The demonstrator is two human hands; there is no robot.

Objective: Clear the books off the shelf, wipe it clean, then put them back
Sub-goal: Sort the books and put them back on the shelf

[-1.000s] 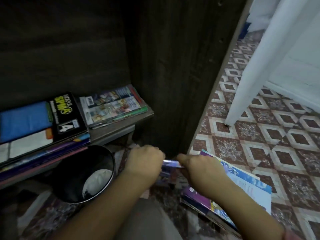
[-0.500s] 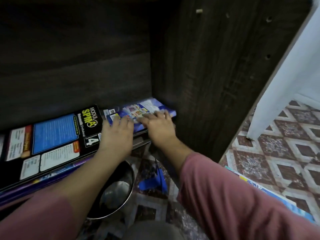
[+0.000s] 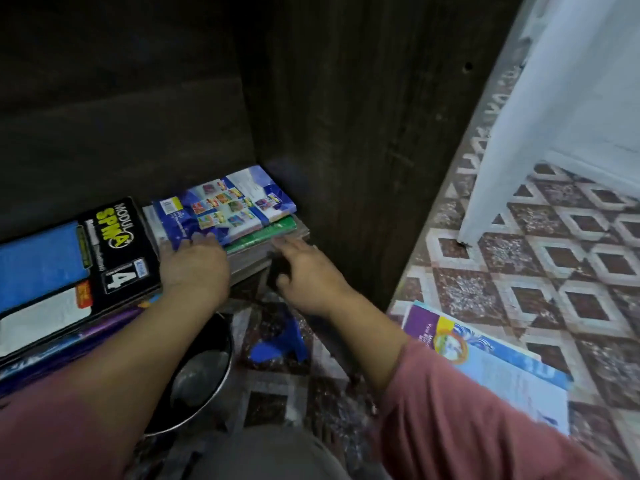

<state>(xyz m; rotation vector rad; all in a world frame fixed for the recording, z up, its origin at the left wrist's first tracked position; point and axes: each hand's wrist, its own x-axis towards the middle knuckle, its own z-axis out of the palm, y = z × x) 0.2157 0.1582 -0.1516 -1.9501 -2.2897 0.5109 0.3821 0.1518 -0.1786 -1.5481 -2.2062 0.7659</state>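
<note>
A blue book (image 3: 225, 202) lies on top of a small stack with a green book (image 3: 266, 233) on the dark shelf's right end. My left hand (image 3: 194, 265) rests flat on the stack's near left corner, fingers straight. My right hand (image 3: 304, 271) hovers at the stack's near right edge with fingers extended, just off the books. A black "Modul SPM 4" book (image 3: 79, 258) tops a larger pile to the left. More books (image 3: 485, 358) lie on the tiled floor at right.
A metal bowl (image 3: 201, 379) stands on the floor under my left forearm, with a blue cloth (image 3: 277, 344) beside it. The cabinet's dark side panel (image 3: 363, 133) rises right of the stack. A white furniture leg (image 3: 491, 161) stands on the patterned tiles.
A second ago both hands lifted a book from the floor pile. They set it on the shelf's right stack, and now the right hand has slid back off it.
</note>
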